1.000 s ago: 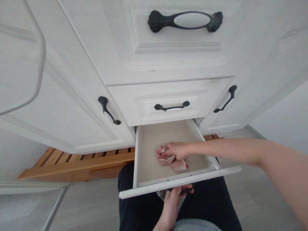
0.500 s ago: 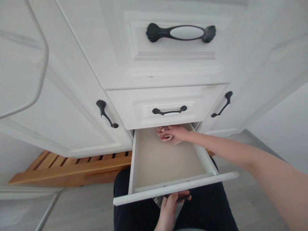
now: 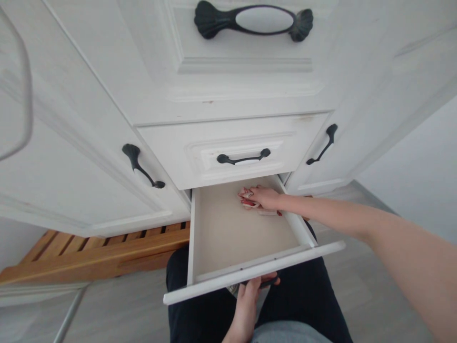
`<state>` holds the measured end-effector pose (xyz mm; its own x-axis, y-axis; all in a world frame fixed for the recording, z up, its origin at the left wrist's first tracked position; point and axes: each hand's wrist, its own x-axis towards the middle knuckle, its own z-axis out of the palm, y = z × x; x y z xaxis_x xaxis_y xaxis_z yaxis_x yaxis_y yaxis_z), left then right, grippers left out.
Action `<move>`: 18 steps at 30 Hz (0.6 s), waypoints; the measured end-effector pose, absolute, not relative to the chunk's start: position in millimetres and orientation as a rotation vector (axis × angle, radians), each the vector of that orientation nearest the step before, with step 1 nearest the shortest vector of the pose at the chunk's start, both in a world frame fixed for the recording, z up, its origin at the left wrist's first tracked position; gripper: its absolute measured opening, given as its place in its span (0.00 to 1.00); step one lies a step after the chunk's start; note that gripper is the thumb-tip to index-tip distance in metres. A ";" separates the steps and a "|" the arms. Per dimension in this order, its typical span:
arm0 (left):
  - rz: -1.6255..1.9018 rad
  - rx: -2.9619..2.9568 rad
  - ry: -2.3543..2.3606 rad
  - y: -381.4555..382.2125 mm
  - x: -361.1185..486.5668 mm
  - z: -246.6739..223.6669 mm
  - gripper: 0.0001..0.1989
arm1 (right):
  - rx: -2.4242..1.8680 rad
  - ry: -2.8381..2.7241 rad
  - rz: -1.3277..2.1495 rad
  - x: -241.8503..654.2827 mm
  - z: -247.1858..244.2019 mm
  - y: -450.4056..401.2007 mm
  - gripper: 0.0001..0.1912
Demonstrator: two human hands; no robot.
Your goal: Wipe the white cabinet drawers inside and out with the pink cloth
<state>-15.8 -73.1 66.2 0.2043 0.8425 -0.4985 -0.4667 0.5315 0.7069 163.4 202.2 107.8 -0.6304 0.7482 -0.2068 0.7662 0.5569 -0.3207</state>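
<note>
The lowest drawer (image 3: 246,233) is pulled out over my lap, its pale bottom visible. Inside it, toward the back right, my right hand (image 3: 264,196) is closed on a crumpled pink and red cloth (image 3: 250,203) pressed against the drawer bottom. Part of the cloth is hidden under the palm. Below the drawer front (image 3: 257,274), my left hand (image 3: 252,288) wraps round the dark drawer handle (image 3: 269,281), which is partly covered by the fingers and the front panel.
Above is a shut drawer with a black handle (image 3: 243,159), and a larger handle (image 3: 264,20) higher up. Cabinet doors flank the drawers, with handles at left (image 3: 143,169) and right (image 3: 323,145). A slatted wooden bench (image 3: 103,257) stands low at left.
My right hand and the cloth have shifted slightly rightward and forward in the drawer, and more red of the cloth shows. The view has tilted a little. My left hand keeps its hold.
</note>
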 end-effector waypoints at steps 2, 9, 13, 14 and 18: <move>0.967 0.465 0.979 -73.1 -14.9 63.2 0.29 | 1.166 2.712 -0.409 164.4 111.3 185.7 0.25; 1.019 0.452 0.981 -72.5 -13.2 60.6 0.26 | 0.915 2.684 -0.472 159.2 123.3 136.1 0.24; 1.040 0.454 1.001 -73.0 -11.8 68.2 0.27 | 0.713 2.592 -0.813 159.0 122.2 116.1 0.30; 1.049 0.449 1.001 -73.0 -11.4 69.0 0.27 | 0.700 2.538 -0.913 159.3 122.0 113.2 0.29; 1.044 0.428 0.997 -71.7 -11.2 63.7 0.30 | 0.724 2.317 -1.117 159.5 126.9 119.1 0.25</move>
